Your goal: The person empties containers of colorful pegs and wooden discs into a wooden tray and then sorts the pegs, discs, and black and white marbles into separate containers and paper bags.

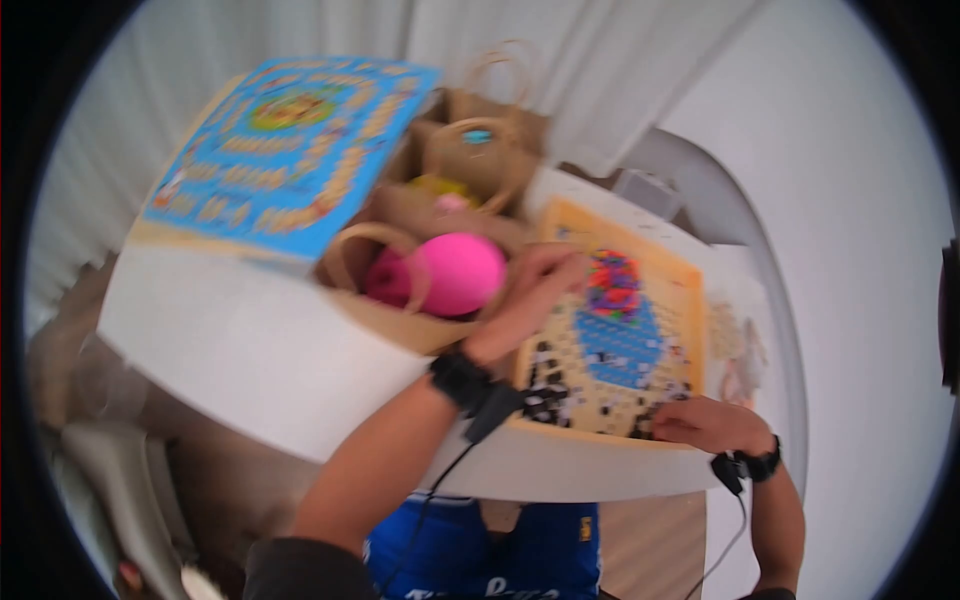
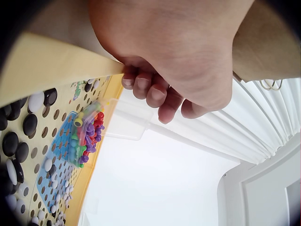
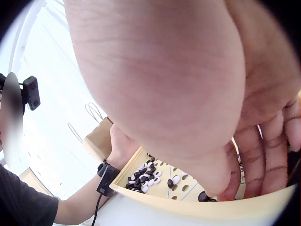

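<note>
A shallow wooden tray holds a perforated board with black and white pieces and a clear box of colourful pegs. My left hand is at the tray's left side, beside the pegs; in the left wrist view its fingers are loosely bent near the rim, with nothing visible in them. At the near right corner is my right hand, its fingers extending down inside the rim. A black piece lies by its thumb; whether they touch is unclear.
Left of the tray stand paper bags with looped handles, one with a pink round object. A blue illustrated board lies at the back left. Small pale items are right of the tray, and a grey box is behind.
</note>
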Tool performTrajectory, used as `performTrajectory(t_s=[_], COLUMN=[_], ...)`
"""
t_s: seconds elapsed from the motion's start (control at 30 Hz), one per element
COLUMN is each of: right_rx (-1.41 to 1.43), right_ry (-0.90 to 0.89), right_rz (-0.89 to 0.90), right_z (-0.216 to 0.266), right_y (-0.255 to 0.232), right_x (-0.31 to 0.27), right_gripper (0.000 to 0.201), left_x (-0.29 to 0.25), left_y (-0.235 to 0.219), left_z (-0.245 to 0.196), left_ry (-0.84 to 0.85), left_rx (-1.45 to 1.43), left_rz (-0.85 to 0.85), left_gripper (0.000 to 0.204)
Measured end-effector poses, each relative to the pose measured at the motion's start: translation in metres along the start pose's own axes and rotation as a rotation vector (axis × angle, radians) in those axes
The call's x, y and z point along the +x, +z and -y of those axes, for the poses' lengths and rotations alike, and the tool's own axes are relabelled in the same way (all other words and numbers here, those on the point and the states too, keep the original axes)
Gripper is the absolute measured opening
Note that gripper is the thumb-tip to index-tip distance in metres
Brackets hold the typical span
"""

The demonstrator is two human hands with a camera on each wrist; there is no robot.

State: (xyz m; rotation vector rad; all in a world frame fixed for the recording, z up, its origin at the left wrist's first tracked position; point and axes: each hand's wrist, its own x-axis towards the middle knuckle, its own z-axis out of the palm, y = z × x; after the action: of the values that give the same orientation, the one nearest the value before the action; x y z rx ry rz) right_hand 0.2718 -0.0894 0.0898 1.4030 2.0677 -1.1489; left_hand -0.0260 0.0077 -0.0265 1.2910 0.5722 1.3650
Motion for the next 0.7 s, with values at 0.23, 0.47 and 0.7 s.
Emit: performTrajectory(t_s=[0.23, 0.47, 0.7], right_rx=[-0.062, -0.077, 0.01], right_ry=[0.06, -0.051, -0.109], right_rz=[-0.019, -0.076, -0.413], right_z=[0.001, -0.004, 0.03], right_y=[0.004, 0.004, -0.024], right_x=[0.002, 0.001, 0.005], right_gripper=[0.027, 0.014, 0.004], left_x=[0.005, 0.004, 0.0], left_y=[0.002, 0.002, 0.0], left_z=[0.003, 0.009, -0.01], left_ry=[0.015, 0.035, 0.034], left_rx=[-0.117, -0.125, 0.038], left_rz=[0.016, 0.021, 0.03], left_gripper=[0.033, 0.033, 0.036])
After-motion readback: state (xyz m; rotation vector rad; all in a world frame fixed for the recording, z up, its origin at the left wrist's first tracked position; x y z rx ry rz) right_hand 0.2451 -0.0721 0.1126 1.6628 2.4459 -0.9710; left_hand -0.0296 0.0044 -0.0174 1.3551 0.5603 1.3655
